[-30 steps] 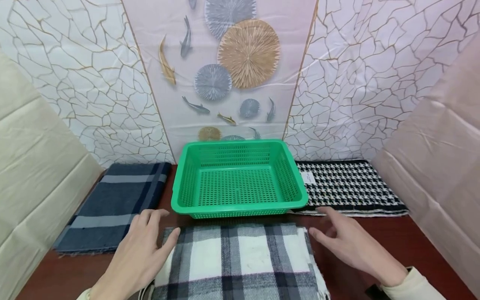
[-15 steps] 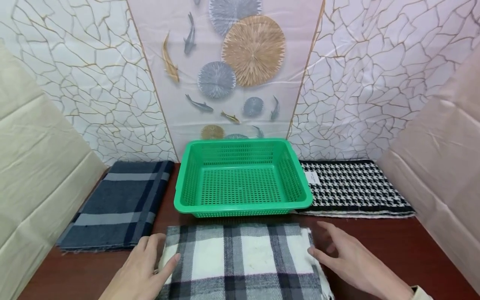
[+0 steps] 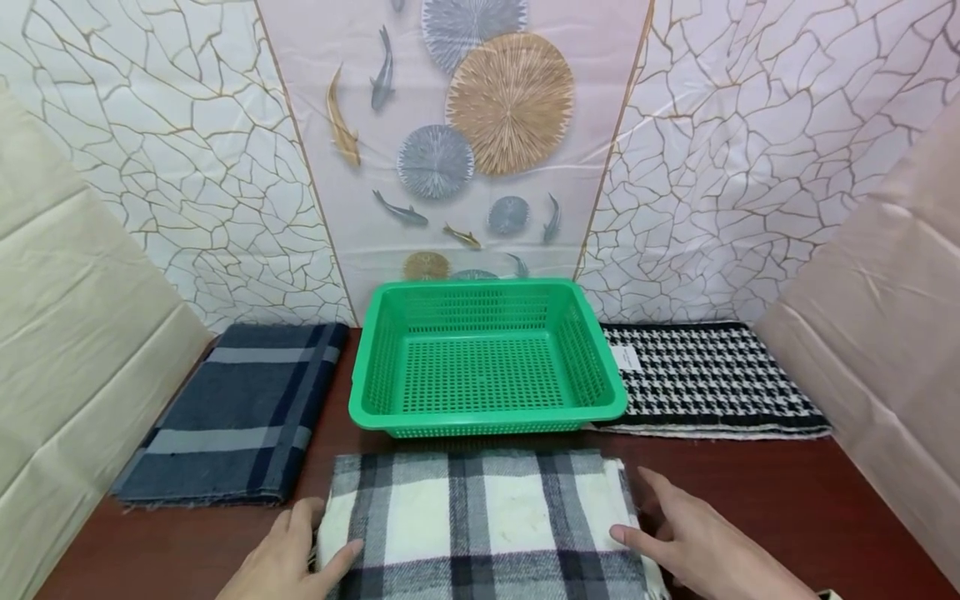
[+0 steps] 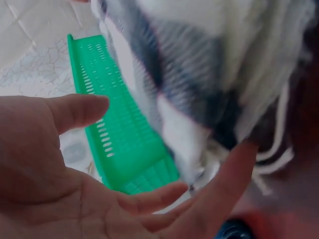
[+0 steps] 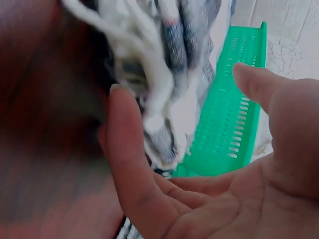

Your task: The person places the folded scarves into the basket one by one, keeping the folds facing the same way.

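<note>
Two hands, the left hand [image 3: 287, 557] and the right hand [image 3: 693, 533], are flanking a folded grey-and-white plaid cloth [image 3: 476, 517], which is lying at the near middle of the desk [image 3: 810, 508]. Each is holding nothing, its fingers loosely spread and its thumb parted well away from them; whether the fingertips are touching the cloth is hard to tell. Farther off on the left, a blue striped cloth [image 3: 225, 408] is lying folded. Beyond the near cloth, a green basket [image 3: 487, 417] is standing, and just right of it a houndstooth cloth [image 3: 712, 379] is showing a white label [image 3: 625, 358]. A patterned backdrop [image 3: 510, 108] is hanging behind.
</note>
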The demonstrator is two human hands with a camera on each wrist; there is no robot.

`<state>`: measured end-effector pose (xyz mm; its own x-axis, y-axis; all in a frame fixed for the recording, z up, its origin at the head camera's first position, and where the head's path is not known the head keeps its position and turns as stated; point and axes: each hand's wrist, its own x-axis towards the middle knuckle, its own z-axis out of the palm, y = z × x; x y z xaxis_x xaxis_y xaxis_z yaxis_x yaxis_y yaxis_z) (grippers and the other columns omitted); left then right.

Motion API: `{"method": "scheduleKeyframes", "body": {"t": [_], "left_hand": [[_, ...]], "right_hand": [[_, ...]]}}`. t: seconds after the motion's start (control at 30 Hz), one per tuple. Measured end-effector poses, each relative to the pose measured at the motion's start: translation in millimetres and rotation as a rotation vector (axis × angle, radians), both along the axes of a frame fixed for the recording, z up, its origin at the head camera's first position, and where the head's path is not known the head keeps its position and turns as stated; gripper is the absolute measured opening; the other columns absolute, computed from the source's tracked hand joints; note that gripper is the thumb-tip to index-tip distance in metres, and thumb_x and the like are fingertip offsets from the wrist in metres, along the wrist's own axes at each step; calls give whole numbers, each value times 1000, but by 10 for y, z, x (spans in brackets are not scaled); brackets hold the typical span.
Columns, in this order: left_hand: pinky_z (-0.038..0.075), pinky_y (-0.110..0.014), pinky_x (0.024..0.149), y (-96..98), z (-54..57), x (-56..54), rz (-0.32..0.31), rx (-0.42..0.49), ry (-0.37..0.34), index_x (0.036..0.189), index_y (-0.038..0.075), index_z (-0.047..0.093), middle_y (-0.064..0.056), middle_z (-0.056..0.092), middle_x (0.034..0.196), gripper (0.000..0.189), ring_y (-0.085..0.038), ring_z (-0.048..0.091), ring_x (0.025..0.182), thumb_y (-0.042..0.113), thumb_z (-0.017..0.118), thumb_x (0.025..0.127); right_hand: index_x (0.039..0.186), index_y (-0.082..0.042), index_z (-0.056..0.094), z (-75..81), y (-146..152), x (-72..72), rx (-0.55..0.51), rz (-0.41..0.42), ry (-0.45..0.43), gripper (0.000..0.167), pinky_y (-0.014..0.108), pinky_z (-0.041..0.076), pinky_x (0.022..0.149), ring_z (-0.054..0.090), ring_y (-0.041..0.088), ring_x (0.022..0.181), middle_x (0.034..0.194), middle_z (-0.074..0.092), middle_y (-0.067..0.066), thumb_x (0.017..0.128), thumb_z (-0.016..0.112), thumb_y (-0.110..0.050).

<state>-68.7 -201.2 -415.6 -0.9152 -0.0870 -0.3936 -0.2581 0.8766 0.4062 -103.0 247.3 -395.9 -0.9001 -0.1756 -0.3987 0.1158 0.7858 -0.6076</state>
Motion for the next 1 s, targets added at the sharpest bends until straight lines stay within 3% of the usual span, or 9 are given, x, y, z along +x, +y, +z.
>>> {"method": "scheduleKeyframes", "body": {"t": [0.1,0.17,0.27,0.4,0.63,0.8,0.9,1.0], "left_hand": [[54,-52,81,21,-62,25,-16,-30,26,135,-11,47,-25,59,114,95,-35,63,97,69,65,88],[54,-54,82,24,-91,29,-16,-46,32,135,-13,47,-27,58,115,97,-38,63,98,69,65,88],[55,-54,82,18,-119,22,-3,-69,2,135,-16,46,-30,57,116,102,-39,63,97,71,66,86],[54,-51,78,24,-132,-7,16,-64,-38,129,-15,50,-24,58,107,100,-32,62,89,72,69,83],[49,-40,65,60,-129,-4,49,-33,-32,107,-11,53,-13,56,83,82,-24,57,73,65,74,83],[42,-36,60,110,-116,-9,58,-39,-67,89,-1,56,-10,52,76,69,-23,52,67,66,71,85],[45,-38,63,127,-118,-19,22,-57,-88,92,-2,59,-11,54,82,69,-23,54,71,67,68,87],[49,-41,68,128,-125,-21,-12,-53,-55,102,-6,60,-12,56,88,73,-22,55,75,65,69,88]], "right_hand": [[155,-5,33,-39,-18,13,39,-13,-13,98,43,57,85,61,21,107,125,62,8,83,81,-51],[150,-2,39,-62,-30,15,70,-25,-32,94,42,55,82,61,19,100,114,65,6,82,80,-53],[143,2,46,-89,-52,16,107,-47,-66,89,40,54,78,61,17,91,100,66,3,82,80,-54],[132,5,52,-130,-72,28,125,-73,-89,82,38,54,75,60,16,83,90,65,3,82,81,-53],[116,1,57,-210,-145,39,130,-115,-122,76,35,52,70,58,16,81,91,63,4,78,80,-61],[106,-3,62,-215,-201,67,153,-113,-96,64,32,48,69,54,15,79,87,59,2,78,82,-58],[109,-4,62,-192,-207,98,138,-103,-81,62,34,50,72,55,15,82,91,61,1,79,83,-54],[118,-3,60,-162,-192,116,115,-87,-62,64,38,54,78,58,16,90,99,64,0,81,83,-50]]}}
